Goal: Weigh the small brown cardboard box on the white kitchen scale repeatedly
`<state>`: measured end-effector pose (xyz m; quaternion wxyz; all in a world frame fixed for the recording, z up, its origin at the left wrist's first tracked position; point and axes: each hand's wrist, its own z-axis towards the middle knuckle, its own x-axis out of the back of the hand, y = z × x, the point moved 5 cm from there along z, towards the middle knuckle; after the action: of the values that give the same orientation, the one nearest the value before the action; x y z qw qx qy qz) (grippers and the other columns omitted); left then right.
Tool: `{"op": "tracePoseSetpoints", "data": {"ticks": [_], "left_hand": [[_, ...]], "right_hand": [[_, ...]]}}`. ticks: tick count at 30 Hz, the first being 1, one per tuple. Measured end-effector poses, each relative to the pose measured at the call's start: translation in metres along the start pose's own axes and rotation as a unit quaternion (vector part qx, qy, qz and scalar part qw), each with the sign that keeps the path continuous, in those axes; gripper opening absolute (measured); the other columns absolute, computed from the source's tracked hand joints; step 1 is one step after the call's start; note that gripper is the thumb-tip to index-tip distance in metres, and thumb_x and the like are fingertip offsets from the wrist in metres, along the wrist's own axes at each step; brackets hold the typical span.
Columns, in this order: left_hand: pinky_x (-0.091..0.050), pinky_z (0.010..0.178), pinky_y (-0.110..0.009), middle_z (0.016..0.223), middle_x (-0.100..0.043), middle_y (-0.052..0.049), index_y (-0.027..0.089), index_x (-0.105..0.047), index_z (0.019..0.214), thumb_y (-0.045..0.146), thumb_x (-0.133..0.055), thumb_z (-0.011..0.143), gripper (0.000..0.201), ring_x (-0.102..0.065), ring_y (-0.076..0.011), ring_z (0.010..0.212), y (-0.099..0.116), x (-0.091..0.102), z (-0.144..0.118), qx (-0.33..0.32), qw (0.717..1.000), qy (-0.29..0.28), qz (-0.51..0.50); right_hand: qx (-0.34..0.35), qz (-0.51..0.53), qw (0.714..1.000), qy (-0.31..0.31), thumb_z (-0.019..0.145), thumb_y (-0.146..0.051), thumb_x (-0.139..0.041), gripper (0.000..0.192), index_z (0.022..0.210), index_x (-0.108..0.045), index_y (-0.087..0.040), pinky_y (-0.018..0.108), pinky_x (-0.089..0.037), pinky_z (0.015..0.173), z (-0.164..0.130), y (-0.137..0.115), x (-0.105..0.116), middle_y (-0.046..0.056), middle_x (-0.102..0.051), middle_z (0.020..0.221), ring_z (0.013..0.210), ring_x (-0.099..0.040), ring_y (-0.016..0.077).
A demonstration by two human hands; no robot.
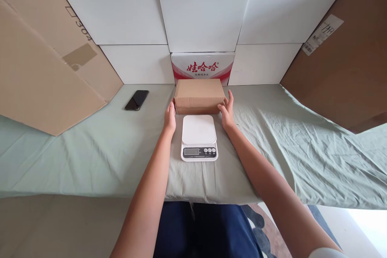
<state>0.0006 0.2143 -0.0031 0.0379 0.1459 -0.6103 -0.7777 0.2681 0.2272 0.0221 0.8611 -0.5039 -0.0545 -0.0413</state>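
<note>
A closed brown cardboard box (198, 96) lies at the back of the cloth-covered table, just behind a white kitchen scale (199, 130). My left hand (170, 117) presses against the box's left end, its thumb upward. At the right end, my right hand (227, 112) has its thumb at the front corner and fingers along the side, so the box sits gripped between both palms. The scale's platform bears nothing, and its display looks blank. Most of my left fingers are hidden behind the thumb and the box.
A black phone (137, 100) lies to the left on the green cloth (99, 149). Behind the box stands a red and white printed carton (202, 66) before white panels (205, 16). Large cardboard sheets flank the table at left (45, 56) and right (347, 64).
</note>
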Motion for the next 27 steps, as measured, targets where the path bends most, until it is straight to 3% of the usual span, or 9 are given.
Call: {"op": "tracePoseSetpoints", "data": {"ticks": [5,11,15,21,27], "left_hand": [[-0.037,0.127,-0.046,0.161,-0.052,-0.014,0.02,-0.06,0.146,0.084,-0.044,0.089,0.087,-0.045,-0.0315,0.153,-0.001,-0.006,-0.003,0.007,0.999,-0.053,0.002],[-0.028,0.13,-0.047,0.163,-0.051,-0.013,0.022,-0.058,0.147,0.081,-0.048,0.089,0.083,-0.041,-0.0293,0.156,0.003,-0.002,-0.008,0.002,0.999,-0.04,0.032],[-0.028,0.13,-0.047,0.162,-0.052,-0.011,0.024,-0.058,0.146,0.08,-0.049,0.089,0.08,-0.04,-0.0286,0.157,0.019,-0.001,-0.021,-0.022,0.999,-0.03,0.036],[-0.032,0.128,-0.042,0.161,-0.053,-0.011,0.026,-0.056,0.149,0.077,-0.045,0.093,0.077,-0.039,-0.0291,0.157,0.055,0.004,-0.073,-0.096,0.994,-0.042,0.026],[-0.033,0.129,-0.048,0.161,-0.052,-0.014,0.023,-0.053,0.152,0.081,-0.044,0.09,0.085,-0.036,-0.0346,0.158,0.059,0.018,-0.139,-0.086,0.994,-0.056,0.03]], "right_hand": [[-0.041,0.044,0.998,-0.003,0.082,-0.038,-0.057,0.083,0.159,-0.03,-0.027,0.05,-0.027,0.132,0.002,-0.006,-0.005,0.006,-0.041,0.168,0.153,-0.039,0.027],[-0.033,0.038,0.999,0.003,0.082,-0.044,-0.061,0.091,0.163,-0.022,-0.029,0.051,-0.025,0.134,-0.003,-0.011,-0.005,0.005,-0.033,0.172,0.157,-0.034,0.0265],[0.009,0.028,1.0,0.011,0.086,-0.055,-0.063,0.095,0.164,-0.015,-0.029,0.051,-0.025,0.134,-0.012,-0.027,-0.003,0.007,-0.026,0.174,0.161,-0.027,0.0269],[0.053,0.004,0.999,-0.002,0.088,-0.069,-0.061,0.099,0.165,-0.011,-0.033,0.055,-0.027,0.133,-0.046,-0.06,0.001,0.006,-0.016,0.177,0.164,-0.02,0.031],[0.053,-0.027,0.998,-0.017,0.093,-0.065,-0.058,0.09,0.166,-0.014,-0.036,0.059,-0.026,0.134,-0.101,-0.075,0.016,0.005,-0.019,0.177,0.165,-0.02,0.034]]}}
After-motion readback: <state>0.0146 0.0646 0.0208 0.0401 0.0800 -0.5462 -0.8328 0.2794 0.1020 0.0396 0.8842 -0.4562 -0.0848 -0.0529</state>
